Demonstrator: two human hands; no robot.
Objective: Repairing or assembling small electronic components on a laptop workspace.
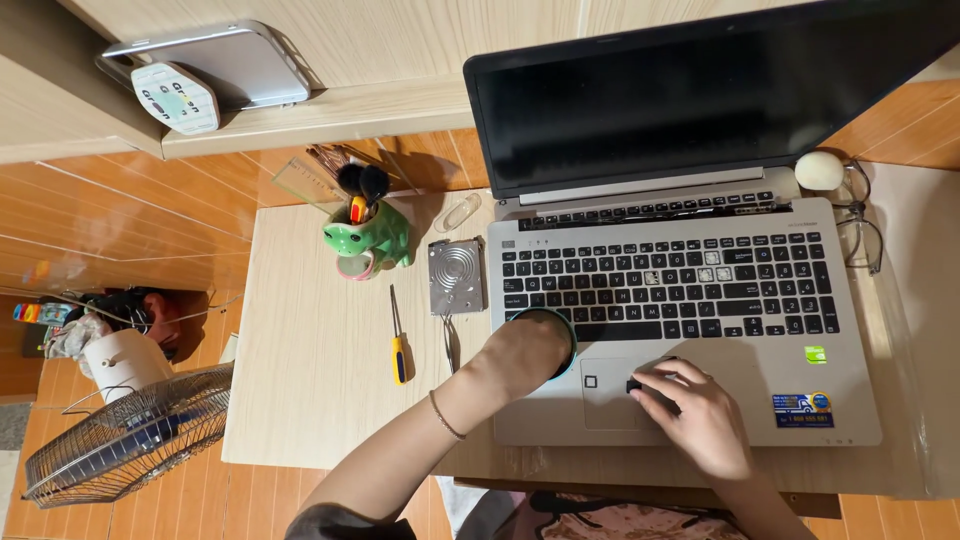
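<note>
Laptop (pixel 690 300) under both hands: left (pixel 525 352) cupped over a teal tin (pixel 562 330); right (pixel 690 410) pinching a small black keycap (pixel 634 385).

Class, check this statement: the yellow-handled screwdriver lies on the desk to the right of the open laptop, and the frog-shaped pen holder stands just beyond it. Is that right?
Not quite. The head view shows the yellow-handled screwdriver on the desk to the left of the open laptop, not the right. The frog-shaped pen holder does stand just beyond it.
</note>
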